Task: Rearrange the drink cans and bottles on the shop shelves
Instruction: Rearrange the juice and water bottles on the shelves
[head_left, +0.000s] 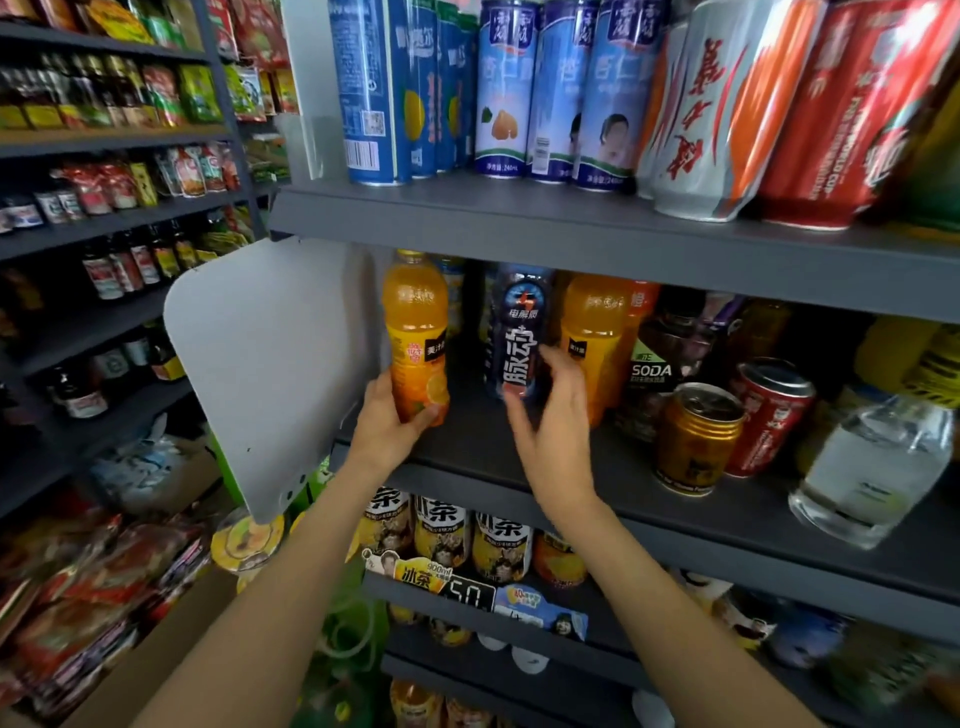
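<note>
Two hands at the middle grey metal shelf (613, 470), one on an orange juice bottle, the other at a dark blue one.

Left of centre in the frame, the left hand (387, 415) grips the tall clear plastic bottle of orange juice with its yellow label (415, 338) low down, fingers curled round its base, thumb in front. The right hand (550, 415) wraps the lower part of the dark blue plastic sports-drink bottle with white lettering (514, 332) just beside it, thumb across the label, fingers behind; blur leaves its firmness uncertain. Both bottles look full, so I'd judge them fairly heavy, stiff enough to squeeze, and slick on the labels. A base hold leaves them top-heavy; gripping at mid-body seems steadier. The gold drink can (698, 436) and red drink can (769, 415), right of centre, should be light and easily dented.
</note>
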